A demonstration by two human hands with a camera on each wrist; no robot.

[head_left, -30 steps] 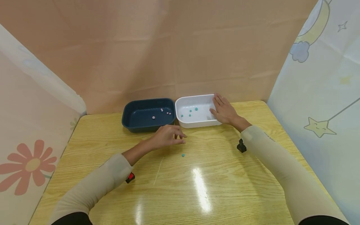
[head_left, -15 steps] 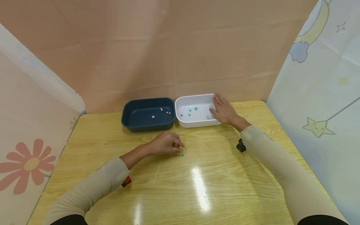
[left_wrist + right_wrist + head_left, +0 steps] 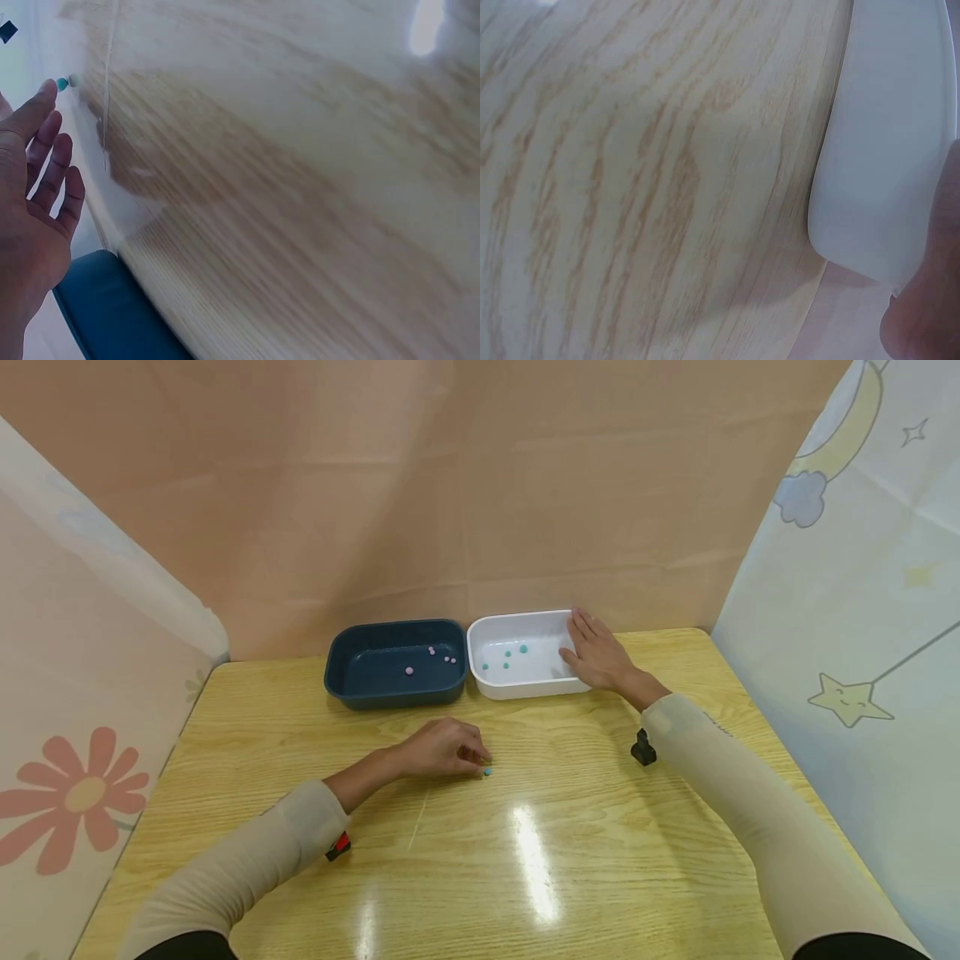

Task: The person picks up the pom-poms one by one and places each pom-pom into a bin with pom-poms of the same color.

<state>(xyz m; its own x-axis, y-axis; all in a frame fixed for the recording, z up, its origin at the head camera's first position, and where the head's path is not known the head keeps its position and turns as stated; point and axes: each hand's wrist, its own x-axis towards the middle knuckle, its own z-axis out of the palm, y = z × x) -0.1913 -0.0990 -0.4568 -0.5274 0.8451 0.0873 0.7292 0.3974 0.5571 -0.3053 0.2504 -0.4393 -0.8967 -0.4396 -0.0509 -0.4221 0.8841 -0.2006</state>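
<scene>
In the head view my left hand [image 3: 444, 749] is low over the table, thumb and index finger close together at a small teal bead [image 3: 487, 772]. The left wrist view shows the bead [image 3: 62, 84] at the thumb tip; the index finger is mostly hidden there, and no firm pinch shows. My right hand [image 3: 602, 658] rests with straight fingers on the right end of a white tray [image 3: 536, 690]. Several teal beads [image 3: 523, 649] lie in that tray. Left of it stands a dark blue tray [image 3: 397, 702] holding several pale pink beads [image 3: 409, 671].
Both trays stand side by side at the back of the wooden table [image 3: 600, 860], before a tan backdrop [image 3: 465, 485]. Printed side panels [image 3: 862, 635] flank the table. A black wrist device [image 3: 642, 748] hangs under the right forearm.
My left hand has come down from in front of the trays toward the teal bead, and its thumb and index finger have drawn closer together. My right hand has stayed on the white tray.
</scene>
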